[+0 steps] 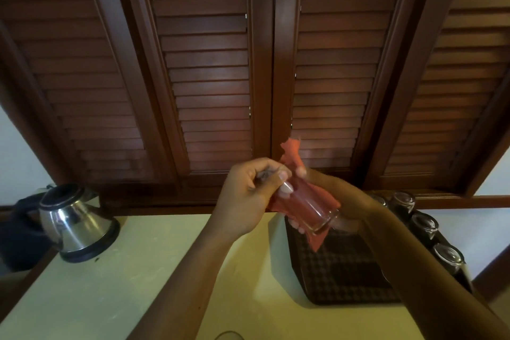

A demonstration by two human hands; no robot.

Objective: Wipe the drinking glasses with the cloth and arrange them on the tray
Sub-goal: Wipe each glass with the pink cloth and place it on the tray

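The right hand (325,201) is mostly hidden behind the red cloth (303,201) and glass (311,210); only blurred fingertips show. Right of the hands, the forearm covers part of the tray (339,270).

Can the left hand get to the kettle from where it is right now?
Probably not yet: the left hand grips the glass against the cloth. The counter toward the kettle looks unobstructed once its grip is released.
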